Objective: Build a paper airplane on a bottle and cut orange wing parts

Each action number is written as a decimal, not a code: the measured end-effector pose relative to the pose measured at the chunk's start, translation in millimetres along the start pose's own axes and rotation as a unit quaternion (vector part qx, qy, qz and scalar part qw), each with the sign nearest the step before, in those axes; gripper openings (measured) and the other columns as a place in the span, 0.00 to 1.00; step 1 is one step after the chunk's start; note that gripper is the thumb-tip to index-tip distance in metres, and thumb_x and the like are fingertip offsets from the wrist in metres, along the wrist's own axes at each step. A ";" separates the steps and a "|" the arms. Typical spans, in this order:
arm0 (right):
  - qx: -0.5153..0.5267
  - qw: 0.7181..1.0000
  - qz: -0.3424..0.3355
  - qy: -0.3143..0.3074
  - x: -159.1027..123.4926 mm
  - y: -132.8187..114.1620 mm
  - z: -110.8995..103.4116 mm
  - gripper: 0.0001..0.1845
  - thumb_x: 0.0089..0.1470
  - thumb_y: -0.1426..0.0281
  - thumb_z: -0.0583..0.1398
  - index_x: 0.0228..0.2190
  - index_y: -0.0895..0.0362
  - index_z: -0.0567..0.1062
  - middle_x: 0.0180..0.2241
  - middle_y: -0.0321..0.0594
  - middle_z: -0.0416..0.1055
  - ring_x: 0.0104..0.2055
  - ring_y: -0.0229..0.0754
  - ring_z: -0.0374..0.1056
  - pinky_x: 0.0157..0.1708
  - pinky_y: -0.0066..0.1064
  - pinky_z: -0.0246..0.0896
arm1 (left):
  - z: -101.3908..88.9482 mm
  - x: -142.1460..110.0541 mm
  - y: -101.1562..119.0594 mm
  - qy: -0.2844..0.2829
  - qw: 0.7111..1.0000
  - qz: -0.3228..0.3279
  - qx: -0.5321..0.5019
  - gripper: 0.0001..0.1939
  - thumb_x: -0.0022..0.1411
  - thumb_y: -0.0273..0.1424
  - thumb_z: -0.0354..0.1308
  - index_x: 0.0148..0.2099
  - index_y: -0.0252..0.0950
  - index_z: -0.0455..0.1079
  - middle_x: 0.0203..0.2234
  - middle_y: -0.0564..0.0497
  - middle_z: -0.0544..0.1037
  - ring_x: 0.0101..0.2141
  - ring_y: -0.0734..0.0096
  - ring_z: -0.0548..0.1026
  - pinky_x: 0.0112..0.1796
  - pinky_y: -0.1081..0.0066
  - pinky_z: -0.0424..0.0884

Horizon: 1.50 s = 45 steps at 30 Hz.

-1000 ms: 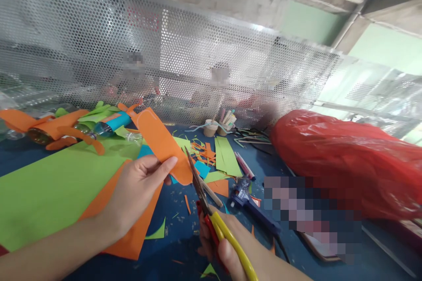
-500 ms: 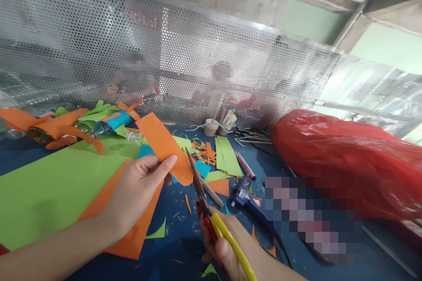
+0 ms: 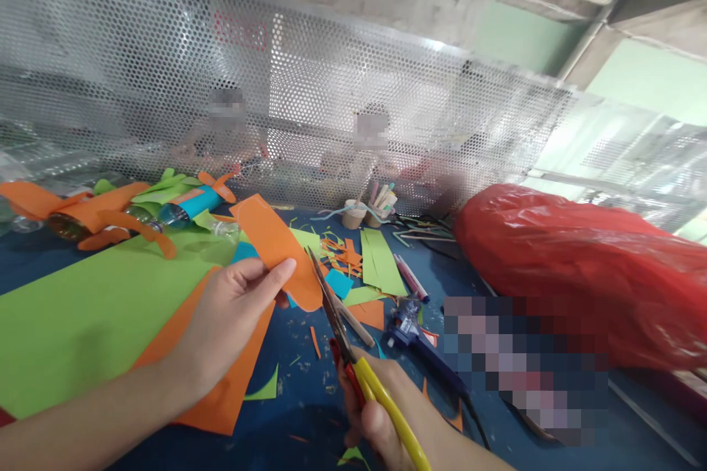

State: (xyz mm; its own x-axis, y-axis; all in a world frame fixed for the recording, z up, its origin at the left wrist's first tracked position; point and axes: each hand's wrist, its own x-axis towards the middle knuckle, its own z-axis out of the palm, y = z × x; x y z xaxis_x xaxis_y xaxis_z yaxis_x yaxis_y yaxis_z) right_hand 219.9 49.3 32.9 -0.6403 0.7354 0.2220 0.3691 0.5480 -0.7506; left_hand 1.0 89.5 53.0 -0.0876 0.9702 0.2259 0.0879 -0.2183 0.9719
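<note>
Orange strip (image 3: 270,228) is held raised over the blue tabletop (image 3: 298,412), pinched between thumb and fingers of the left hand (image 3: 221,331). Near end: rounded contour present. Far end: corners seen, with a faint curved line inside the edge; trimming there is judged not done. The shaping is therefore judged partly complete, the marked end being left. Finished-looking pieces are noted at far left: an orange-wrapped bottle (image 3: 104,206) and a blue-wrapped bottle (image 3: 199,202). Offcuts (image 3: 347,257) are scattered beyond the blades. Pose: the left forearm is extended from the lower left, thumb uppermost. Scissors (image 3: 339,331) are gripped by the right hand (image 3: 406,390), fingers closed about the handles, forearm entering from the lower right. Blades are pointed up and away, beside the strip's right edge; whether paper lies between them cannot be told.
</note>
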 end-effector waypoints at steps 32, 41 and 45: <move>0.077 0.994 0.071 -0.015 0.4 2.6 3.4 0.33 0.54 0.35 0.45 0.27 0.54 0.57 0.22 0.29 0.51 0.20 0.32 0.50 0.16 0.23 0.52 | 1.7 3.3 -2.0 -0.012 1.000 -0.005 -0.015 0.17 0.59 0.45 0.60 0.25 0.39 0.73 0.21 0.53 0.77 0.27 0.66 0.74 0.35 0.68 0.68; 0.125 0.988 0.071 0.054 -4.6 12.9 5.8 0.28 0.60 0.42 0.46 0.31 0.55 0.63 0.25 0.35 0.61 0.24 0.36 0.58 0.24 0.28 0.64 | 3.8 3.3 -1.1 -0.041 0.997 -0.046 -0.049 0.14 0.57 0.43 0.63 0.27 0.39 0.75 0.23 0.53 0.79 0.27 0.67 0.74 0.35 0.68 0.69; 0.096 0.984 0.101 0.113 3.9 11.5 6.3 0.23 0.55 0.47 0.58 0.31 0.55 0.64 0.29 0.39 0.67 0.29 0.41 0.63 0.28 0.32 0.63 | 10.5 -0.8 -0.7 -0.132 0.979 -0.117 -0.105 0.13 0.56 0.42 0.64 0.27 0.38 0.77 0.24 0.51 0.80 0.27 0.67 0.76 0.32 0.70 0.70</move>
State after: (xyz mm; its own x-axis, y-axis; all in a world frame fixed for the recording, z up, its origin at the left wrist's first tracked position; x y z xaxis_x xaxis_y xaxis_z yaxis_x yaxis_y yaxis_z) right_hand 217.4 55.9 21.2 -0.3932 0.9033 0.1715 0.3268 0.3116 -0.8922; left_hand 11.4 89.9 51.5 0.1815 0.9834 -0.0025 -0.1122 0.0232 0.9934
